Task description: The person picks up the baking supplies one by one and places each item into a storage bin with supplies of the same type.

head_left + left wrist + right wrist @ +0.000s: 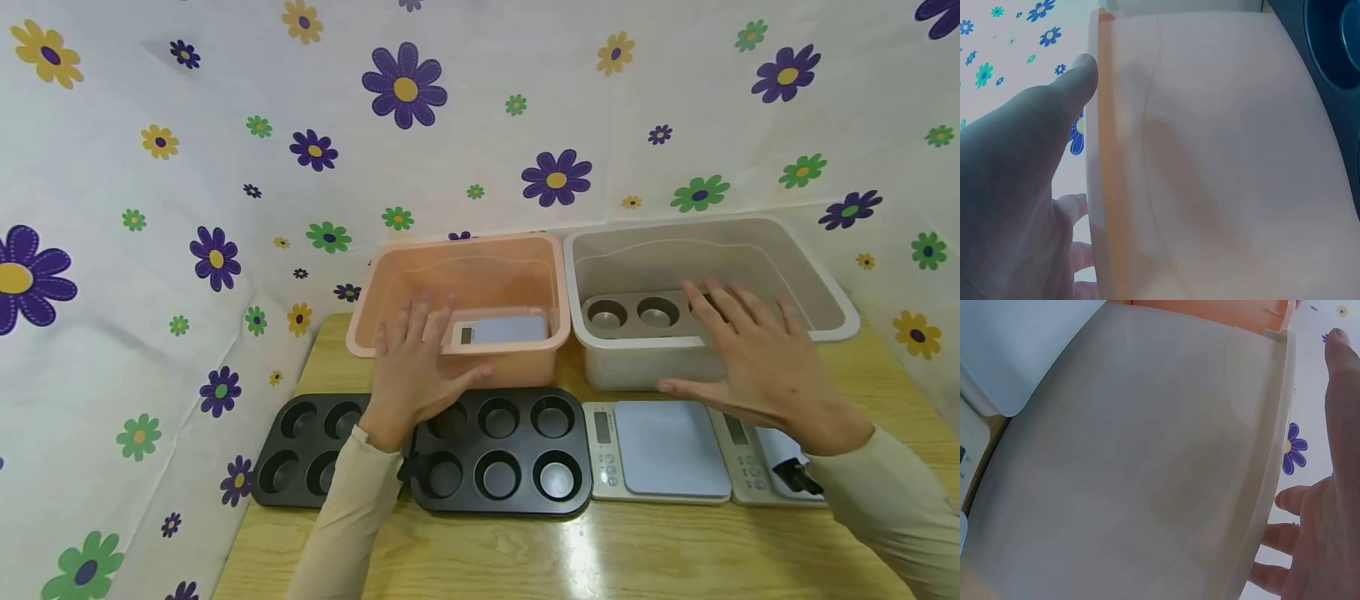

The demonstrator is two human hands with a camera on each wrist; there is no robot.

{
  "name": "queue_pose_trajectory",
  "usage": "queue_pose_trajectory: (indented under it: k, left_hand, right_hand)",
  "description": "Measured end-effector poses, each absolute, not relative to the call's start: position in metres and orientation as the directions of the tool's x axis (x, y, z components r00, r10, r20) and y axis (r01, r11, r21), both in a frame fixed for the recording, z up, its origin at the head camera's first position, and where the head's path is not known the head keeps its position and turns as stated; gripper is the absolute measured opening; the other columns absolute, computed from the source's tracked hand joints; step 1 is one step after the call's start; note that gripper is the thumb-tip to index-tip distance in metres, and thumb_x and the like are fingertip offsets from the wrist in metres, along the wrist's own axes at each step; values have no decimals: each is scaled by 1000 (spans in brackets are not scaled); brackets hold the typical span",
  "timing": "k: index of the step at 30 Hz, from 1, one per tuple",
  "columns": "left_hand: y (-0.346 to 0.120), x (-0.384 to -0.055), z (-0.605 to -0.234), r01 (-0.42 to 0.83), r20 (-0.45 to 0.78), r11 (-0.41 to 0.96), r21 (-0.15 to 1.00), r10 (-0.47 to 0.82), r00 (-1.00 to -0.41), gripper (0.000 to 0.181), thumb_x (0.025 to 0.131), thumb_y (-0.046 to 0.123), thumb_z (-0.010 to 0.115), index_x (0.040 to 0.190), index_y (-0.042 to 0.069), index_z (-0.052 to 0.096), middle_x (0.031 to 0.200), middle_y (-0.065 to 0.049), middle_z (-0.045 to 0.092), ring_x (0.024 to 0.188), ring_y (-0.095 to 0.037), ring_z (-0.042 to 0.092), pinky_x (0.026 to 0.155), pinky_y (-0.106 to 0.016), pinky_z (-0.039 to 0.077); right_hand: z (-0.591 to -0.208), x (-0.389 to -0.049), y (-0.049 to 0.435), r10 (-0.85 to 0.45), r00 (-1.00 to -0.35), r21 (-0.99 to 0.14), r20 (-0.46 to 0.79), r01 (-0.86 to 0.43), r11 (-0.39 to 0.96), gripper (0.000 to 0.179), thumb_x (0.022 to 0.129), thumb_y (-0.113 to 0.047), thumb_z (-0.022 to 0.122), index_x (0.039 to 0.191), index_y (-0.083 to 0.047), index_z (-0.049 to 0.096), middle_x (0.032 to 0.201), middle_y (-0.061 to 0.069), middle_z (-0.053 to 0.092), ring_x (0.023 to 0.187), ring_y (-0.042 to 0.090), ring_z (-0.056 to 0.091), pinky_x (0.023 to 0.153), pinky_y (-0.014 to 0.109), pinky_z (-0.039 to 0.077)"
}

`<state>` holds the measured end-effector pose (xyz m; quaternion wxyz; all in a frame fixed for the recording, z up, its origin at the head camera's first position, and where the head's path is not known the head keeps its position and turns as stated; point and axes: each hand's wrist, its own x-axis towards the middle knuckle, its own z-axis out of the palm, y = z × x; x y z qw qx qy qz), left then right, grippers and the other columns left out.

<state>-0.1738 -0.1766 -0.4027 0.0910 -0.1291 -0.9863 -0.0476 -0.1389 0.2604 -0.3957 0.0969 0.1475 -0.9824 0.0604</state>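
Note:
My left hand (411,371), its fingers spread and straight, is over the near rim of a peach plastic bin (517,367). Inside that bin lies a kitchen scale (510,328) with a pale platform. Over the front of a beige plastic bin (637,367), my right hand (772,371) has its fingers fanned out and its thumb pointing left. A brown muffin pan (632,315) sits in this bin, partly hidden by the hand. Both wrist views show the fingers beside the rims of the peach bin (1241,156) and the beige bin (1129,444), gripping nothing.
In front of the bins, two dark muffin pans (525,450) stand side by side on the wooden table (480,558). To their right are two kitchen scales (671,450), the outer one partly behind my right forearm. A flower-patterned cloth (480,133) hangs behind and at the sides.

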Motion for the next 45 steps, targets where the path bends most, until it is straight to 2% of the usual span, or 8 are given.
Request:
queue_pose_trajectory:
  k: [10, 14, 23, 27, 34, 37, 40, 45]
  left_hand:
    - [-210, -172, -412, 177, 169, 973, 148, 152, -974, 119, 88, 83, 67, 178, 30, 8, 185, -13, 14, 171, -44, 13, 133, -79, 11]
    - [-225, -170, -417, 149, 188, 973, 174, 116, -975, 117, 89, 80, 68, 178, 28, 11, 185, -15, 14, 172, -43, 8, 133, -79, 12]
    - [-244, -167, -428, 156, 282, 972, 177, 101, -954, 119, 87, 77, 72, 177, 23, 18, 185, -17, 10, 172, -45, 7, 133, -79, 10]
    - [-251, -166, -434, 157, 332, 971, 180, 90, -939, 117, 86, 74, 74, 176, 21, 22, 184, -20, 14, 170, -48, 13, 133, -79, 13]
    - [-263, -165, -446, 168, 449, 959, 227, 50, -892, 115, 83, 66, 81, 174, 17, 29, 178, -28, 27, 165, -54, 24, 131, -78, 22]
    - [-267, -167, -450, 155, 469, 954, 255, 18, -883, 114, 84, 62, 83, 173, 15, 31, 174, -33, 31, 161, -59, 30, 130, -78, 26]
    - [-268, -168, -454, 143, 462, 942, 303, -14, -887, 111, 85, 59, 84, 172, 12, 32, 172, -36, 32, 159, -61, 32, 128, -79, 29]
    - [-270, -169, -460, 171, 471, 909, 380, -32, -882, 104, 88, 50, 87, 168, 5, 38, 167, -35, 42, 153, -58, 42, 125, -77, 37]
  right_hand:
    - [-401, -127, 284, -232, -941, -93, 247, -262, 961, 124, 84, -80, 73, 176, -17, 20, 172, 26, 39, 157, 52, 33, 120, 85, 23]
    - [-403, -122, 293, -192, -950, -111, 247, -225, 968, 124, 85, -80, 72, 177, -17, 18, 173, 28, 37, 157, 53, 31, 123, 86, 19]
    - [-409, -103, 314, -104, -968, -114, 229, -132, 985, 123, 92, -83, 61, 176, -9, 9, 177, 31, 24, 161, 55, 24, 129, 83, 8]
    - [-410, -99, 320, -69, -973, -103, 222, -93, 990, 124, 94, -85, 56, 176, -6, 7, 177, 34, 21, 162, 57, 20, 132, 80, 5]
    - [-417, -91, 334, -17, -960, -124, 280, -54, 991, 123, 94, -85, 55, 175, -3, 12, 175, 35, 25, 157, 59, 26, 129, 80, 17]
    - [-422, -87, 338, 17, -961, -131, 276, -20, 991, 126, 93, -85, 56, 174, -1, 10, 176, 34, 21, 157, 60, 26, 131, 77, 17]
    - [-427, -82, 342, 55, -966, -150, 253, 17, 989, 128, 93, -86, 54, 174, 0, 5, 179, 33, 13, 161, 59, 20, 135, 74, 12]
    - [-436, -74, 347, 113, -966, -199, 232, 66, 978, 129, 95, -86, 50, 173, 4, 1, 179, 33, 7, 165, 57, 14, 134, 75, 11]
